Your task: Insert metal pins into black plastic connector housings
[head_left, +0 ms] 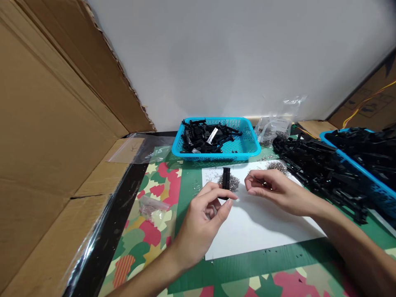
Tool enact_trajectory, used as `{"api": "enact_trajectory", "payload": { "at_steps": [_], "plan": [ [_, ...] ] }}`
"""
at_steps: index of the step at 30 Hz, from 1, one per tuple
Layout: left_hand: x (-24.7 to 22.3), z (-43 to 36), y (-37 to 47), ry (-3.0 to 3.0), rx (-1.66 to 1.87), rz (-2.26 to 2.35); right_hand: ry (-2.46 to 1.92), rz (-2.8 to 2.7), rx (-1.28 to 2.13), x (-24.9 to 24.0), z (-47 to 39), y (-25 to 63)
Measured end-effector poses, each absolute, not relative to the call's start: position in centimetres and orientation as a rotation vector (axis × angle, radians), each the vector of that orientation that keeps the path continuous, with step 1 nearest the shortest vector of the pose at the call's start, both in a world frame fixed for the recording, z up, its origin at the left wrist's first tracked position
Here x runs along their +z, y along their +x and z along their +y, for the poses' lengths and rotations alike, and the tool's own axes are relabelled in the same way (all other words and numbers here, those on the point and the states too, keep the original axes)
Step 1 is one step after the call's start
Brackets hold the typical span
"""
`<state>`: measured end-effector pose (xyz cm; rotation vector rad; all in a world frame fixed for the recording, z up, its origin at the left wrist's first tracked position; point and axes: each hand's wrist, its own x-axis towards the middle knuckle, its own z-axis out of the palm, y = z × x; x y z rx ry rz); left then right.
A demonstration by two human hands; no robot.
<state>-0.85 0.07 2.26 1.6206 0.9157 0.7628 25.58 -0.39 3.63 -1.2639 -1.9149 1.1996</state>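
My left hand (206, 220) is closed with a narrow black plastic part (226, 178) standing upright at its fingers. The fingers hide the part's lower end. A pile of tiny metal pieces (234, 184) lies just behind it on a white sheet (247, 231). To the right, my right hand (270, 187) is pinched, and a thin metal piece (252, 176) shows at its fingertips; its exact kind is unclear. A second heap of small metal pieces (276, 166) lies behind that hand.
A blue basket (216, 156) with black plastic parts stands against the wall. Loose black parts (321, 169) are heaped at right beside another blue basket (365, 165). Clear bags (272, 128) stand behind, a small bag (153, 210) lies left, and cardboard (46, 103) walls the left side.
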Motion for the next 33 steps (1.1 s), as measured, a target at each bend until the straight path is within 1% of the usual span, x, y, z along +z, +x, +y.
{"api": "enact_trajectory", "payload": {
  "at_steps": [4, 7, 10, 15, 21, 33],
  "plan": [
    [2.3, 0.0, -0.7, 1.61, 0.722, 0.897, -1.061, -1.766, 1.35, 3.8, -0.9, 24.6],
    [2.2, -0.2, -0.6, 1.608, 0.693, 0.877, -0.985, -1.607, 1.491, 3.4, -1.2, 23.3],
    [2.2, -0.3, -0.6, 1.626, 0.674, 0.868, -0.953, -1.491, 1.542, 2.8, -1.3, 22.3],
    [2.5, -0.3, -0.6, 1.644, 0.686, 0.852, -0.961, -1.46, 1.502, 2.5, -1.4, 21.6],
    [2.7, -0.5, -0.5, 1.621, 0.697, 0.836, -0.934, -1.416, 1.54, 2.7, -1.5, 21.6],
    [2.7, -0.5, -0.6, 1.575, 0.747, 0.871, -1.097, -1.6, 1.339, 3.5, -1.5, 22.3]
  ]
}}
